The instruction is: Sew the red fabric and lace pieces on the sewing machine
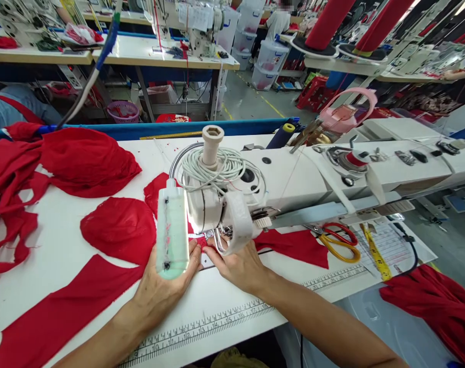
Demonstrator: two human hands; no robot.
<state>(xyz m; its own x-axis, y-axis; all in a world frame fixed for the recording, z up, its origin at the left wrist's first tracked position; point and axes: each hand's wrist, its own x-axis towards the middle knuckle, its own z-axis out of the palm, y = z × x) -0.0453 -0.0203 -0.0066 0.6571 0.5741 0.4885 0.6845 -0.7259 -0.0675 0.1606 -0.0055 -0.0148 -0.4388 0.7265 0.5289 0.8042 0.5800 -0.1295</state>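
Together, left hand [159, 289] and right hand [242, 268] touch red cloth [202, 244] at one machine [289, 171].

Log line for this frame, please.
left hand: on red fabric | right hand: by needle area | scissors: right, on table

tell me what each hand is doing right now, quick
Left hand: fingertips at red fabric, partly behind the lamp; grip unclear
Right hand: fingertips at same fabric, partly hidden; grip unclear
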